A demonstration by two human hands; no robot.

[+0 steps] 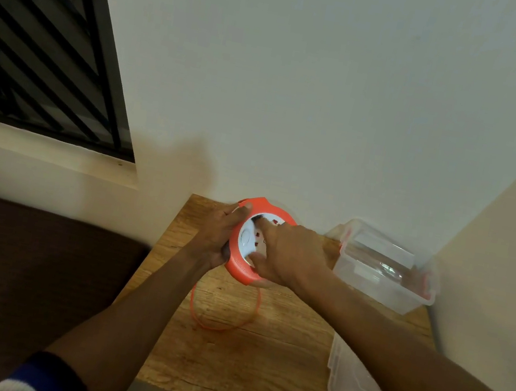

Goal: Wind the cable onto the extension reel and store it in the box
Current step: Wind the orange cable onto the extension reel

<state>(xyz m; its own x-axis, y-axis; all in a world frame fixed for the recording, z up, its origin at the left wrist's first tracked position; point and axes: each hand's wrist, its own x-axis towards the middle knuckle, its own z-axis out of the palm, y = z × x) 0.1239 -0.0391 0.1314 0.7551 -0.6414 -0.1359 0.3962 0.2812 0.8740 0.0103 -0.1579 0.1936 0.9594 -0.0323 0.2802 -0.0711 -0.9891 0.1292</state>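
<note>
head | wooden table [255, 365] in wall [302, 83] corner (window [38, 32] left)

Both hands [214, 234] on orange reel [239, 269] above table [222, 360]

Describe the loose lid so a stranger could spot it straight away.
Start at the wooden table in the corner of the room and look along its right edge. The lid lies flat there, at the near end, partly hidden by the person's right forearm. Unlike the clear box standing open at the far right corner, it is a shallow, flat rectangular sheet of clear plastic.
</note>
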